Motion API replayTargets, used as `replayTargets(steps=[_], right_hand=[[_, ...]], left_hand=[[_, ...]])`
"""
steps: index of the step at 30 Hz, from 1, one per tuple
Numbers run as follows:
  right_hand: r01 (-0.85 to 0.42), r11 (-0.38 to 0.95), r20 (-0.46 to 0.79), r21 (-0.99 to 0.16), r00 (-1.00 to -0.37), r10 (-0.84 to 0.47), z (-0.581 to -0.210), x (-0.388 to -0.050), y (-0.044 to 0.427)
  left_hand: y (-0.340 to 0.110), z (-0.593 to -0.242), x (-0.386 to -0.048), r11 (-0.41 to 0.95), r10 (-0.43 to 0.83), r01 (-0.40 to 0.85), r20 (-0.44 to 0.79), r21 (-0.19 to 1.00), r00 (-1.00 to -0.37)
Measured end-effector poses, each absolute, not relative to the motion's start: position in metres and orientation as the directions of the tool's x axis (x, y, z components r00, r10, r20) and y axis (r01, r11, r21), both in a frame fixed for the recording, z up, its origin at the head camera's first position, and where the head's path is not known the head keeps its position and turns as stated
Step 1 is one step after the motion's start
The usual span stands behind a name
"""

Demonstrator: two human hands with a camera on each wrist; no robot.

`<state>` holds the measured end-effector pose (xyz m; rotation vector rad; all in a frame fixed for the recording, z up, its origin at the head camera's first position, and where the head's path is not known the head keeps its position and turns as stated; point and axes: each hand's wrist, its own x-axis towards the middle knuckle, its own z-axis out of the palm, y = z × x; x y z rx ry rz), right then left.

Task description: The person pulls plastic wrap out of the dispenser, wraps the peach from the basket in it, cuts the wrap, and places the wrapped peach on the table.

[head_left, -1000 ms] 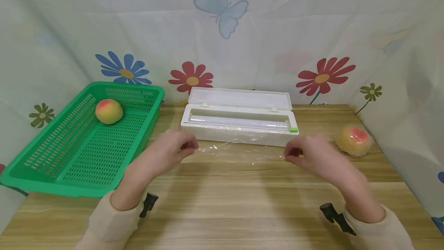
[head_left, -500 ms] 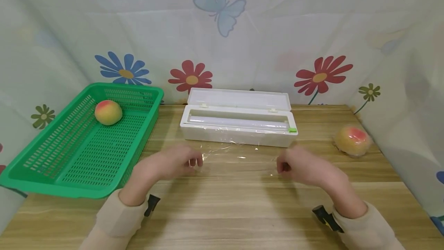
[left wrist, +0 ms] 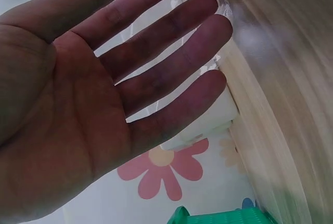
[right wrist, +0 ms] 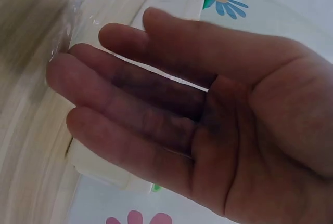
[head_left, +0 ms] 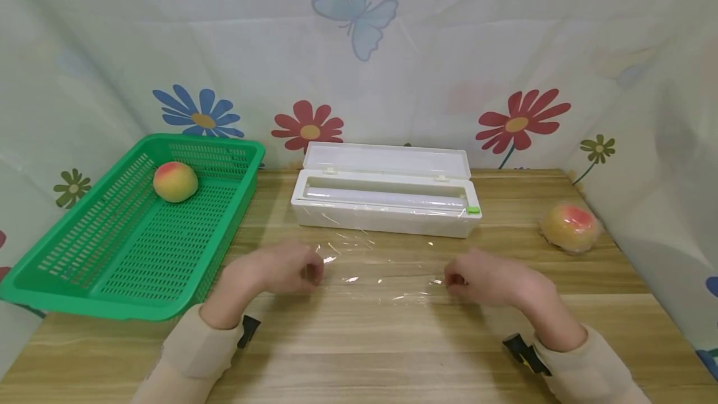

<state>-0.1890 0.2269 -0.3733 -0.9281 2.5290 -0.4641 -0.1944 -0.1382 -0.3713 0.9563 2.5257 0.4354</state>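
A sheet of clear cling film (head_left: 381,273) runs from the white film dispenser box (head_left: 387,220) toward me over the wooden table. At the sheet's left side is my left hand (head_left: 288,267); its fingers look fairly straight and spread in the left wrist view, with film glinting by the fingertips. My right hand (head_left: 488,276) is at the right side of the sheet. In the right wrist view its fingers extend loosely, thumb near the index finger, and film shows just beyond the fingertips. The box lid (head_left: 387,161) stands raised, with the film roll (head_left: 387,197) inside.
A green basket (head_left: 235,211) stands at the left, holding a peach (head_left: 176,182). Another peach (head_left: 571,227), wrapped in film, sits at the table's right. A green slider (head_left: 473,210) is at the box's right end. A flowered curtain hangs behind.
Both hands have come toward me and lower, drawing the film further from the box and down to the table. They are slightly nearer each other. The box, basket and peaches stay put.
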Motion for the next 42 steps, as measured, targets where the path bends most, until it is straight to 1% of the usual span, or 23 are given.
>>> replayTargets(steps=[6, 11, 17, 19, 23, 25, 27, 29, 31, 33, 36, 40, 42], right_hand=[[-0.564, 0.717, -0.23, -0.411, -0.697, -0.68, -0.378, -0.191, 0.228], [-0.559, 0.724, -0.237, -0.404, -0.7, -0.673, -0.38, -0.191, 0.229], [-0.524, 0.752, -0.255, -0.399, -0.724, -0.64, -0.378, -0.19, 0.23], [-0.516, 0.76, -0.259, -0.395, -0.731, -0.632, -0.377, -0.19, 0.231], [-0.494, 0.777, -0.268, -0.391, -0.746, -0.61, -0.373, -0.189, 0.231], [-0.479, 0.79, -0.26, -0.382, -0.765, -0.59, -0.37, -0.189, 0.232], [-0.455, 0.809, -0.231, -0.373, -0.798, -0.556, -0.366, -0.19, 0.233], [-0.409, 0.841, -0.186, -0.355, -0.85, -0.492, -0.361, -0.191, 0.235], [-0.356, 0.875, -0.109, -0.327, -0.906, -0.409, -0.357, -0.194, 0.238], [-0.291, 0.905, -0.04, -0.309, -0.947, -0.318, -0.353, -0.197, 0.241], [-0.236, 0.927, 0.045, -0.292, -0.971, -0.233, -0.354, -0.202, 0.246], [-0.186, 0.931, 0.074, -0.315, -0.982, -0.172, -0.361, -0.209, 0.249], [-0.17, 0.925, 0.091, -0.339, -0.985, -0.147, -0.365, -0.213, 0.25]], left_hand=[[-0.141, -0.374, -0.191, 0.715, 0.688, 0.571, -0.265, 0.402, -0.675], [-0.141, -0.376, -0.184, 0.728, 0.677, 0.571, -0.27, 0.379, -0.684], [-0.14, -0.374, -0.176, 0.782, 0.614, 0.493, -0.332, 0.381, -0.716], [-0.141, -0.373, -0.175, 0.786, 0.609, 0.489, -0.337, 0.379, -0.718], [-0.141, -0.373, -0.177, 0.764, 0.637, 0.528, -0.299, 0.372, -0.71], [-0.141, -0.374, -0.178, 0.751, 0.65, 0.545, -0.277, 0.371, -0.707], [-0.14, -0.373, -0.179, 0.746, 0.655, 0.554, -0.256, 0.37, -0.711], [-0.14, -0.372, -0.179, 0.744, 0.655, 0.556, -0.243, 0.37, -0.716], [-0.139, -0.371, -0.178, 0.747, 0.651, 0.556, -0.229, 0.365, -0.724], [-0.139, -0.368, -0.175, 0.749, 0.648, 0.559, -0.214, 0.357, -0.731], [-0.139, -0.362, -0.17, 0.741, 0.652, 0.57, -0.175, 0.355, -0.738], [-0.14, -0.352, -0.162, 0.727, 0.652, 0.593, -0.074, 0.347, -0.755], [-0.141, -0.345, -0.159, 0.728, 0.637, 0.601, -0.004, 0.33, -0.771]])
